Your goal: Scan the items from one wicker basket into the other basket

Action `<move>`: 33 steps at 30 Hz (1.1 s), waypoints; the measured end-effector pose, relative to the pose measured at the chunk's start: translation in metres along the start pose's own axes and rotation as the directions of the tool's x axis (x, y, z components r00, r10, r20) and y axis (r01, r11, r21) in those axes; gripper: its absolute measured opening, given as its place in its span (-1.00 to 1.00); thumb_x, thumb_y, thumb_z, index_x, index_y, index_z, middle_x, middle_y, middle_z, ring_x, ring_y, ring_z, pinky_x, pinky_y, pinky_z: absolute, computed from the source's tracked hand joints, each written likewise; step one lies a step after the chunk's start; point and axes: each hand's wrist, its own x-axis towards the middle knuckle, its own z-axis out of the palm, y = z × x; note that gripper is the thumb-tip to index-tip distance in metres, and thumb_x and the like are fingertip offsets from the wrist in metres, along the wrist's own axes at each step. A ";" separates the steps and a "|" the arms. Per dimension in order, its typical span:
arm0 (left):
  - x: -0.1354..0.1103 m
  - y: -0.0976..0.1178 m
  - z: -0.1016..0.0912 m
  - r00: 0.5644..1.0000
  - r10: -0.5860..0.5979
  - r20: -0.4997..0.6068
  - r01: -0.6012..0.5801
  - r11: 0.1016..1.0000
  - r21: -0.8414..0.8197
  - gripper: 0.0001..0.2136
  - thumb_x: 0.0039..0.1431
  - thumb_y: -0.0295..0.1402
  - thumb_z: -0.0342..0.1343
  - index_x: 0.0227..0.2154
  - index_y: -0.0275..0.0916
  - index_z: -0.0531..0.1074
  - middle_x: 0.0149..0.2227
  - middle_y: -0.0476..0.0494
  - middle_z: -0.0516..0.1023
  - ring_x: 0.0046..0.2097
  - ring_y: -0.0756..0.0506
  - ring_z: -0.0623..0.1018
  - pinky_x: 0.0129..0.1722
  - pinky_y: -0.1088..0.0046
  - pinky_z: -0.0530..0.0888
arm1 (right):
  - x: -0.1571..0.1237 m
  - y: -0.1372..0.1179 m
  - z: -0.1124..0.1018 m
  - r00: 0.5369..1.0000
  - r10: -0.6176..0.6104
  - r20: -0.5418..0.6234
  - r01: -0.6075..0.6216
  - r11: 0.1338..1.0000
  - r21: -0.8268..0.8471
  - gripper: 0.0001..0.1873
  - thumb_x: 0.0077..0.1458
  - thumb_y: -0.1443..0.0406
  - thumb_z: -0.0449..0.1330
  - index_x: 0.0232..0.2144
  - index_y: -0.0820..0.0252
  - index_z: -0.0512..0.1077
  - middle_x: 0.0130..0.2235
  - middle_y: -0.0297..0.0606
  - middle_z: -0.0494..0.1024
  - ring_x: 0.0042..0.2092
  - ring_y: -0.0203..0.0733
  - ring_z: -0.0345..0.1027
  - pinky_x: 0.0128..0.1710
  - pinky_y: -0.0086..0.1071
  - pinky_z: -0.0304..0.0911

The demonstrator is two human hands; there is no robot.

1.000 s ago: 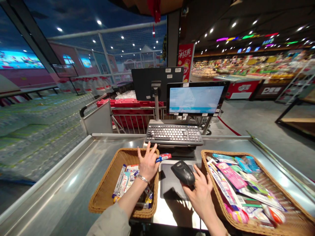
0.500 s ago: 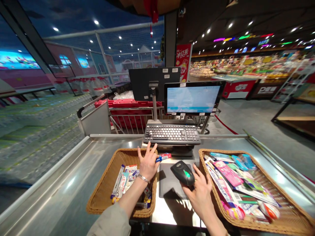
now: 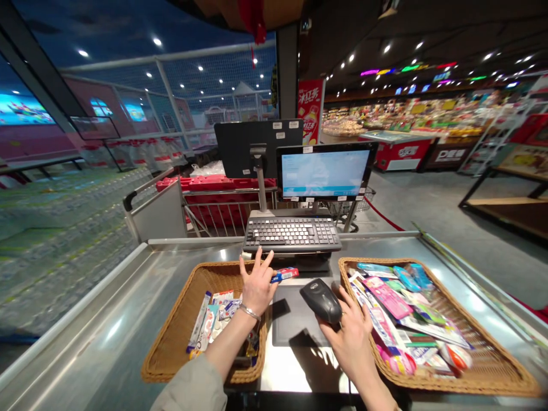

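Observation:
My left hand (image 3: pixel 258 287) is over the right rim of the left wicker basket (image 3: pixel 169 319), pinching a small blue and red packet (image 3: pixel 284 275); its wrapper print is too small to read. A black barcode scanner (image 3: pixel 321 299) is gripped in my right hand (image 3: pixel 349 328), its head tilted toward the packet. Scanner and packet are apart. Below them lies a dark flat plate (image 3: pixel 286 331) set in the counter. Inside the left basket are wrapped bars and small packets (image 3: pixel 208 325), partly hidden by my left forearm.
The right wicker basket (image 3: pixel 509 365) holds packaged goods, among them a pink pack (image 3: pixel 389 297). Behind the plate stand a keyboard (image 3: pixel 293 233), a lit monitor (image 3: pixel 326 173) and a second screen's dark back (image 3: pixel 235 149). A metal counter (image 3: pixel 124 319) surrounds the baskets. Beyond it stands a cart (image 3: pixel 209 214).
The scanner's green light no longer shows. It sits slightly farther right relative to the packet. The surroundings have shifted a little left in view; both hands keep their grip.

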 end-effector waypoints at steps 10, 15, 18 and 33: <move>0.013 0.017 0.007 0.999 0.039 -0.011 -0.040 0.997 -0.062 -0.92 0.07 -0.38 0.19 -0.43 -0.18 0.39 0.20 -0.12 0.36 0.31 -0.34 0.14 0.24 -0.32 -0.27 | -0.005 0.025 0.000 0.995 0.029 -0.092 -0.035 0.997 -0.064 -0.78 0.01 0.18 0.17 -0.27 0.09 0.49 -0.02 -0.17 0.51 0.20 0.07 0.16 0.24 0.15 -0.32; 0.021 0.028 0.012 0.996 0.079 -0.031 -0.081 0.994 -0.079 -0.93 0.09 -0.38 0.18 -0.42 -0.18 0.39 0.19 -0.13 0.37 0.31 -0.33 0.14 0.23 -0.32 -0.27 | -0.007 0.036 -0.003 0.988 0.041 -0.152 -0.056 0.994 -0.096 -0.70 0.02 0.14 0.17 -0.18 0.09 0.47 0.03 -0.16 0.49 0.18 0.06 0.19 0.22 0.13 -0.27; 0.026 0.034 0.015 0.994 0.099 -0.050 -0.103 0.991 -0.086 -0.95 0.10 -0.38 0.17 -0.42 -0.18 0.40 0.18 -0.13 0.39 0.31 -0.33 0.15 0.23 -0.33 -0.26 | -0.007 0.041 -0.008 0.985 0.043 -0.165 -0.062 0.992 -0.108 -0.74 0.03 0.14 0.17 -0.22 0.08 0.48 -0.01 -0.20 0.52 0.19 0.06 0.18 0.22 0.12 -0.28; 0.049 0.071 0.028 0.981 0.190 -0.044 -0.194 0.972 -0.130 -0.95 0.10 -0.37 0.17 -0.42 -0.17 0.40 0.16 -0.16 0.40 0.31 -0.32 0.16 0.23 -0.34 -0.24 | -0.010 0.069 -0.035 0.956 0.174 -0.238 -0.203 0.974 -0.102 -0.65 0.04 0.07 0.12 -0.22 0.12 0.49 -0.01 -0.14 0.51 0.17 0.03 0.18 0.24 0.07 -0.32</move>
